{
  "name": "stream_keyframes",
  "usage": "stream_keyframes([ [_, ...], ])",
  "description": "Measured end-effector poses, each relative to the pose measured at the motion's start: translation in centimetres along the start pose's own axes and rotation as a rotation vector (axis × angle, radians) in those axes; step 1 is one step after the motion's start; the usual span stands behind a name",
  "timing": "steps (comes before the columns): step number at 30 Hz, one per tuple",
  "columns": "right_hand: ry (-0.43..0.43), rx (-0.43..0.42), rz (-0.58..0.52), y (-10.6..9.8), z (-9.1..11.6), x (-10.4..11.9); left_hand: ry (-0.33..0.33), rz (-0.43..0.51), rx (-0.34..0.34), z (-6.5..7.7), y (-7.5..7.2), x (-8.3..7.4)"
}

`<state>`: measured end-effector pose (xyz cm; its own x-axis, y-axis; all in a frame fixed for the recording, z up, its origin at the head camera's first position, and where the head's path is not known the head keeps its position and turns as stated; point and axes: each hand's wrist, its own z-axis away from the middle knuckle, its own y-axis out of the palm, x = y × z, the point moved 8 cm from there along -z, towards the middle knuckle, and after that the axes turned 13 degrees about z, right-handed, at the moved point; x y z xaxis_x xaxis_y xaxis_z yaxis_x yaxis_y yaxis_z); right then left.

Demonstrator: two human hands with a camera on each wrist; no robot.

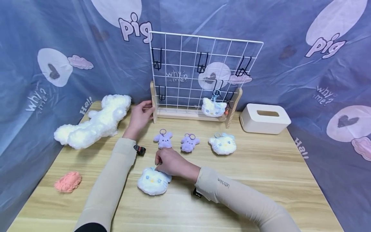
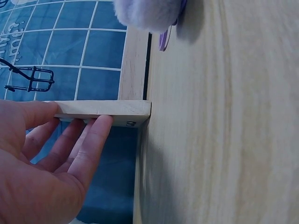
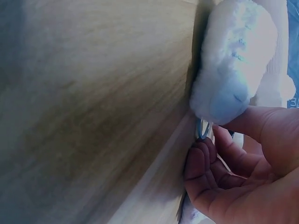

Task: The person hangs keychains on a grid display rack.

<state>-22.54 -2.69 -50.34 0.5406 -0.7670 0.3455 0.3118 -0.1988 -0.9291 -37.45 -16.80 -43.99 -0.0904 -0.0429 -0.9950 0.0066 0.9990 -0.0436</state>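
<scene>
With its fingers bent, my right hand pinches the ring at the top of a white cat-face plush keychain, low over the table. In the right wrist view, the fluffy plush and its pale blue loop show beside the fingertips. At the rack's left end, my left hand touches the wooden side post. Its fairly straight fingers rest on the post's outer side in the left wrist view, the thumb near the edge. Behind the rack's grid the fingers are partly hidden.
Black hooks hang on the grid; one carries a white cat plush. Two purple plush keychains and another white cat plush lie before it. A fluffy white cloud shape, pink yarn and a tissue box stand around.
</scene>
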Motion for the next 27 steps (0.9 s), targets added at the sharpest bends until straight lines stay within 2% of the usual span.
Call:
stream_keyframes([
  [7,-0.011,-0.036,0.014,0.9,-0.2,-0.5,-0.009,-0.001,-0.006,0.0,0.0,0.1],
  [16,0.016,-0.01,0.044,0.2,0.2,0.0,0.004,0.001,-0.004,0.0,0.1,0.0],
  [18,0.037,0.007,0.025,-0.9,0.9,0.7,0.0,0.005,-0.003,0.0,0.1,0.0],
  [20,0.03,-0.011,0.034,-0.9,1.1,0.5,0.0,0.006,-0.003,0.0,0.1,0.0],
  [23,0.04,-0.004,0.015,-3.1,2.3,1.9,0.001,0.004,-0.007,-0.1,0.1,0.1],
  [25,0.037,-0.01,0.016,-3.2,2.4,1.8,0.003,0.0,-0.008,-0.1,0.1,0.1],
  [27,0.058,0.005,-0.004,-4.5,2.9,2.5,0.004,0.003,-0.007,-0.1,0.2,0.1],
])
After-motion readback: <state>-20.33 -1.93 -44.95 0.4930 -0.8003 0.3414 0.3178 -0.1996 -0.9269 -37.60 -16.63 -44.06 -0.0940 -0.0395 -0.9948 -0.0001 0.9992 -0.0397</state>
